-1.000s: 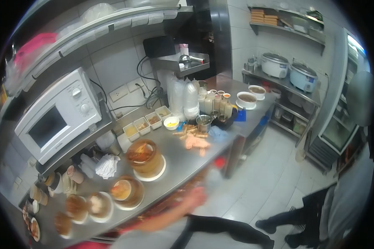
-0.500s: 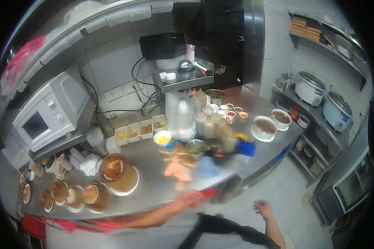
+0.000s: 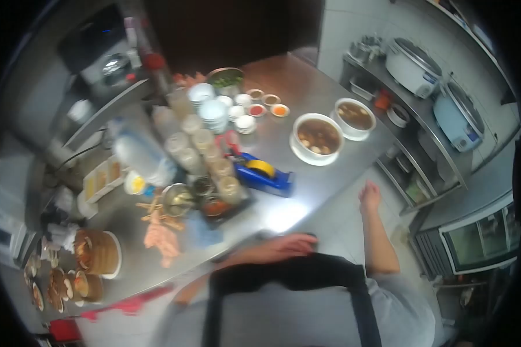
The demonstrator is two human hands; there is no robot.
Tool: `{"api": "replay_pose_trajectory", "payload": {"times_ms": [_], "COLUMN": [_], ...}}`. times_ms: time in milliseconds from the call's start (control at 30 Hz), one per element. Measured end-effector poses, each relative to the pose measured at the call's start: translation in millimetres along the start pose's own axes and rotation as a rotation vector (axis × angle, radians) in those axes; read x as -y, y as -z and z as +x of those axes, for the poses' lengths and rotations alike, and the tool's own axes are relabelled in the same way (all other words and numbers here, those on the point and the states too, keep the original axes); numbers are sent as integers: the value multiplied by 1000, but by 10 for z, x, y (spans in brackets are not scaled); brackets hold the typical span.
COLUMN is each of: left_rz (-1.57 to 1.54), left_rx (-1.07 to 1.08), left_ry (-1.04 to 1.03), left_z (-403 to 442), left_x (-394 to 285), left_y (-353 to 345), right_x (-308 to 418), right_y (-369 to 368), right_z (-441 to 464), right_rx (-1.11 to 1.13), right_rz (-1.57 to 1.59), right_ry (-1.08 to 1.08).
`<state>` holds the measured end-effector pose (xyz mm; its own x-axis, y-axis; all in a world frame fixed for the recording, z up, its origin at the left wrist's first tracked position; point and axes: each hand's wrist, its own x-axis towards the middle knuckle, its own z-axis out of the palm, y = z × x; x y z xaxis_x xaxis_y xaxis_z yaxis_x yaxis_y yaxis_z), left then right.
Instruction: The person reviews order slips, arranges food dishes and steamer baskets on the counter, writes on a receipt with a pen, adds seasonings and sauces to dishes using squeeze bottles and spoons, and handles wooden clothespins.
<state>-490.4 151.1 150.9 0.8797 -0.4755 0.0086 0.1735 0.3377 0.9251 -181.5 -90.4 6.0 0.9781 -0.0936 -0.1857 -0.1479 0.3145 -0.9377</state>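
Note:
My left hand (image 3: pixel 292 245) is held in front of my apron (image 3: pixel 283 270), close to the counter's front edge. Its fingers stretch out to the right, slightly blurred, and I see nothing held in them. To the right, over the floor, my right hand (image 3: pixel 370 195) is raised with loosely bent fingers and nothing visible in it. The nearest things on the counter are a blue tape dispenser (image 3: pixel 278 182) with a yellow roll and a large white bowl of brown soup (image 3: pixel 317 139). A second soup bowl (image 3: pixel 354 115) stands behind it.
Squeeze bottles (image 3: pixel 202 141), stacked white cups (image 3: pixel 213 113) and small sauce dishes (image 3: pixel 279 110) crowd the steel counter (image 3: pixel 260 214). An orange cloth (image 3: pixel 161 240) and wooden steamers (image 3: pixel 95 253) lie leftward. Rice cookers (image 3: pixel 414 66) stand on the right-hand shelf.
My view has swung right, bringing the soup bowls and tape dispenser nearer the middle. The red thing seen by my left hand earlier no longer shows there. My right hand stays raised.

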Motion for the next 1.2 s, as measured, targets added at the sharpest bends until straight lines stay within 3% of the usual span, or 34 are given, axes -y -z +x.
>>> {"api": "replay_pose_trajectory", "payload": {"times_ms": [100, 200, 233, 300, 367, 433, 500, 567, 833, 1200], "left_rz": [145, -159, -369, -488, -43, -33, -475, -369, -490, -544], "left_rx": [-152, -368, -557, -746, -764, -905, -1159, -1258, -1401, -1485], "left_ry": [73, 178, 89, -22, -199, -223, -103, -136, -109, -176], "left_z": [415, 932, 1142, 1558, 1854, 2126, 2426, 2597, 2770, 3056], "left_x": [-12, 129, 277, 569, 1319, 1230, 934, 1070, 727, 664], "left_y": [90, 262, 292, 574, 1171, 1309, 1386, 1630, 1487, 1574], "right_x": [313, 360, 348, 346, 319, 300, 189, 96, 52, 162], "right_y": [-46, -150, -186, -354, -522, -654, -700, -701, -948, -1342], "right_z": [791, 1639, 1824, 2092, 2160, 2237, 2372, 2442, 2440, 2934], "right_rx": [149, 290, 341, 334, 326, 318, 374, 389, 157, 235], "right_rz": [-112, -117, -91, -58, -51, -67, -32, -13, -24, -93], "right_ry": [-217, -386, -457, -504, -510, -464, -476, -474, -353, -431]}}
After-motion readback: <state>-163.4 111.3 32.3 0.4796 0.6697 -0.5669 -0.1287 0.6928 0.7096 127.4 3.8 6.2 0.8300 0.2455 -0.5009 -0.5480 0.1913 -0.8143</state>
